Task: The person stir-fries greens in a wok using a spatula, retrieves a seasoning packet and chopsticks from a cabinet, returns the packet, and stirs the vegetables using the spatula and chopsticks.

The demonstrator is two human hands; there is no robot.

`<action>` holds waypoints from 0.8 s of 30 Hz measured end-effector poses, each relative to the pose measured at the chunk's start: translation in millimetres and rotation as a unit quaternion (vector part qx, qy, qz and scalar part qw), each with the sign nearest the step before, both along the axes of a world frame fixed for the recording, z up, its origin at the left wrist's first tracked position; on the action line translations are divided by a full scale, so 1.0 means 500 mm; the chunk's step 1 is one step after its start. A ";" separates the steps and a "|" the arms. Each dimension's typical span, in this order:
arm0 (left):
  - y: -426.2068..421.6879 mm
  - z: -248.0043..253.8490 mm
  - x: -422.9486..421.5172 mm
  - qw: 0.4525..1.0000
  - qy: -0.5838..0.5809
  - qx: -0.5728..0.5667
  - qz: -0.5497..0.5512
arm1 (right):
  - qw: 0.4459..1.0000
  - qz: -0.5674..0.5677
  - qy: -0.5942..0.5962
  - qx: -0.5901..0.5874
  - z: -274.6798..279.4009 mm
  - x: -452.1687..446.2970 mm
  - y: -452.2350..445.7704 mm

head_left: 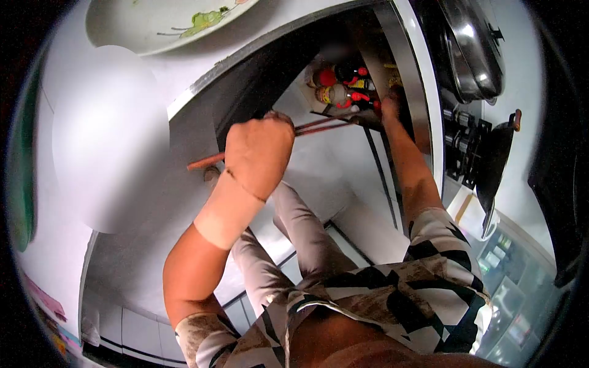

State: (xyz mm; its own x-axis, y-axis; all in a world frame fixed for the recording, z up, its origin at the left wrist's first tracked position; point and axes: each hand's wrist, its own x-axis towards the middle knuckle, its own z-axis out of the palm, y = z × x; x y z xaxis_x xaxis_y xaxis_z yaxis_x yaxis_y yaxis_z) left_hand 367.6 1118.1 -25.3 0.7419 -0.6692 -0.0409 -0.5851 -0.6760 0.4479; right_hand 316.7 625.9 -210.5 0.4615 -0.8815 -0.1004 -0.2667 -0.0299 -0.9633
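My left hand point(261, 144), a closed fist seen from the back, is wrapped round reddish-brown chopsticks point(205, 162). Their thick ends stick out to the left of the fist and the thinner ends point right. At the upper right, my right hand point(391, 101) reaches into a dark open cupboard point(412, 73), beside bottles with red caps point(336, 94). Its fingers are lost in shadow, and whether they hold anything does not show.
A large plate with a green leaf pattern point(178, 21) lies on the white counter point(175, 76) at the top left. To the right are a lidded metal pan point(469, 52), a stove point(460, 144) and a dark wok point(492, 165). My legs are below the counter edge.
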 end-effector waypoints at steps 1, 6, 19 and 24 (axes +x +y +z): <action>-0.001 0.003 -0.003 1.000 -0.003 0.003 -0.004 | 1.000 -0.027 0.003 -0.004 0.007 0.031 -0.006; -0.020 0.021 -0.018 0.999 -0.011 0.038 -0.028 | 0.996 -0.079 -0.018 -0.026 -0.025 0.157 -0.044; -0.050 0.052 -0.009 0.995 0.034 0.068 -0.062 | 0.984 -0.146 -0.083 -0.058 -0.075 0.223 -0.122; -0.057 0.039 -0.022 0.994 0.048 0.053 -0.078 | 0.980 -0.162 -0.094 -0.073 -0.072 0.153 -0.048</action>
State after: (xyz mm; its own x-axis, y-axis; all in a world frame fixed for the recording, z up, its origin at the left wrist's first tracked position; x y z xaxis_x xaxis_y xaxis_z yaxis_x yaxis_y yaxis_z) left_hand 356.5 1089.6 -5.6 0.6179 -0.7646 -0.1832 -0.6446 -0.6260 0.4389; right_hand 393.1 602.0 -246.5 0.1531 -0.9834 0.0971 -0.1034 -0.1137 -0.9881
